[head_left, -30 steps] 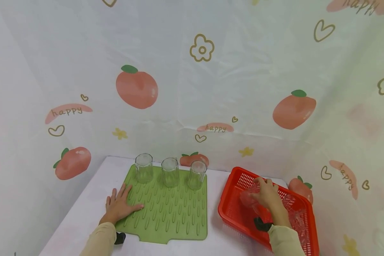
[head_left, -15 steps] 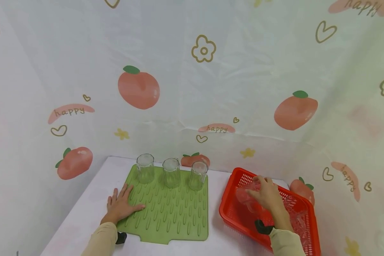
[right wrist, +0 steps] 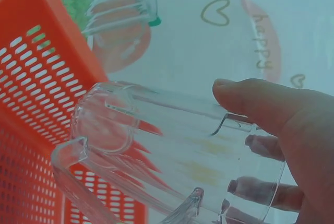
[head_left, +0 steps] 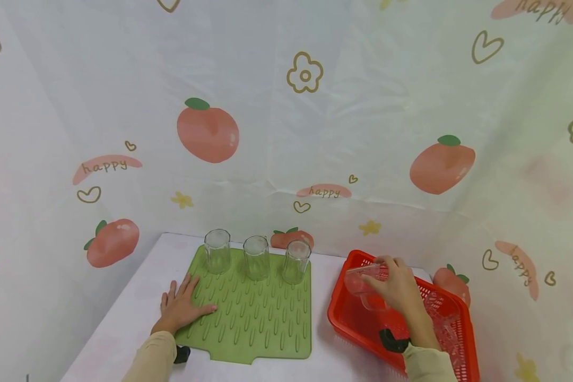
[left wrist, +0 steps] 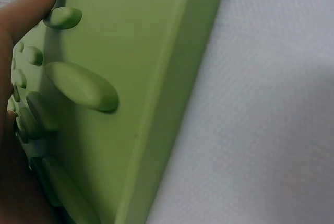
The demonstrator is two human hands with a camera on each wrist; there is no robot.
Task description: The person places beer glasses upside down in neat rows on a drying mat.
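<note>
My right hand (head_left: 397, 284) grips a clear glass mug (head_left: 357, 282) over the red plastic basket (head_left: 335, 317). In the right wrist view the mug (right wrist: 172, 140) lies tilted, its handle (right wrist: 78, 187) toward the lower left; the thumb is on one side and several fingers show through the glass near the rim. My left hand (head_left: 180, 309) rests with spread fingers on the left edge of the green ridged mat (head_left: 248, 323). Part of that hand and the mat's thick edge (left wrist: 172, 98) fill the left wrist view.
Three clear glasses stand in a row along the mat's back edge: left glass (head_left: 217, 252), middle glass (head_left: 256, 259), right glass (head_left: 296, 262). More clear glassware (head_left: 446, 329) lies in the basket's right part. A printed cloth (head_left: 267, 122) hangs behind the white table (head_left: 119, 339).
My right hand has raised the mug a little and moved it left inside the basket, turning it so its rim shows more clearly. The left hand stays in place on the mat.
</note>
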